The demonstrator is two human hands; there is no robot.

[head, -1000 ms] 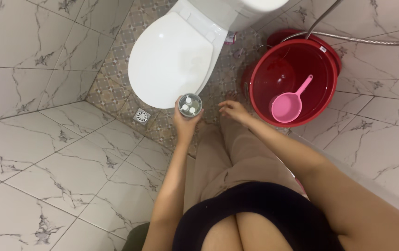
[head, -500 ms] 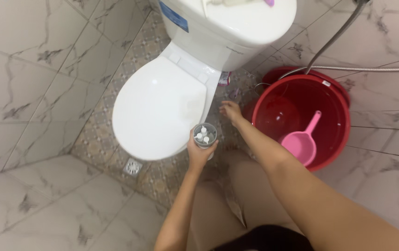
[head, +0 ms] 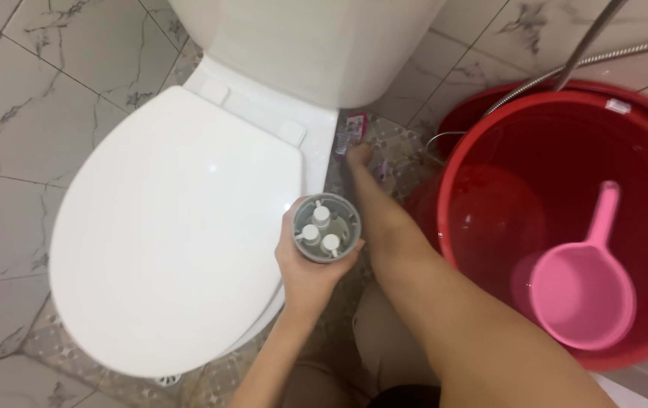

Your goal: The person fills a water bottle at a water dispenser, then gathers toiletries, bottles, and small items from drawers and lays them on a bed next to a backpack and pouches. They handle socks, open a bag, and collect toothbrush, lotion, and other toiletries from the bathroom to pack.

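Observation:
My left hand [head: 310, 273] grips a grey round cup [head: 327, 227] from below, and three small white-capped bottles stand inside it. The cup hovers just right of the closed white toilet lid [head: 173, 227]. My right hand [head: 359, 156] stretches forward to the floor beside the toilet base, its fingertips at a small pink packet [head: 353, 125] lying there. Whether those fingers are closed on the packet is not visible. My right forearm crosses behind the cup.
The white toilet tank [head: 309, 41] fills the top. A red bucket [head: 535, 113] holding water and a pink ladle [head: 584, 283] stands at the right, with a metal hose [head: 588, 34] above it. Patterned floor tiles and marble wall tiles surround the toilet.
The view has moved closer and lower toward the toilet. My right hand has reached further forward, from beside the bucket to the pink packet by the toilet base. My left hand keeps the cup.

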